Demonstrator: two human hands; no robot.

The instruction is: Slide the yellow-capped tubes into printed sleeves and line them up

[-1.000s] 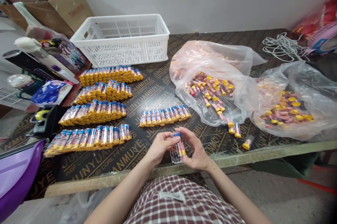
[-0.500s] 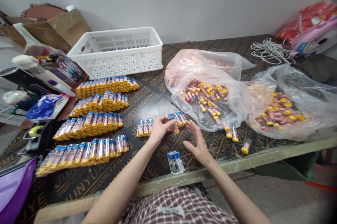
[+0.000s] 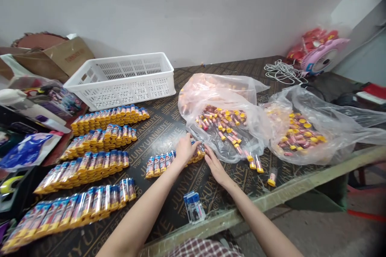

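Tabletop (image 3: 165,126) (dark, printed), tube rows (image 3: 87,204), basket (image 3: 132,91), bags (image 3: 193,96)

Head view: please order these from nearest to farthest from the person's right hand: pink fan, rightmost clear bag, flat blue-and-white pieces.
1. Flat blue-and-white pieces, lower centre of the view.
2. Rightmost clear bag, on the right.
3. Pink fan, back right.

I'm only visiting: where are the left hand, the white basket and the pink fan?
Left hand (image 3: 184,149): head view, on the back of the hand.
White basket (image 3: 132,91): head view, on its front wall.
Pink fan (image 3: 325,60): head view, on its grille.
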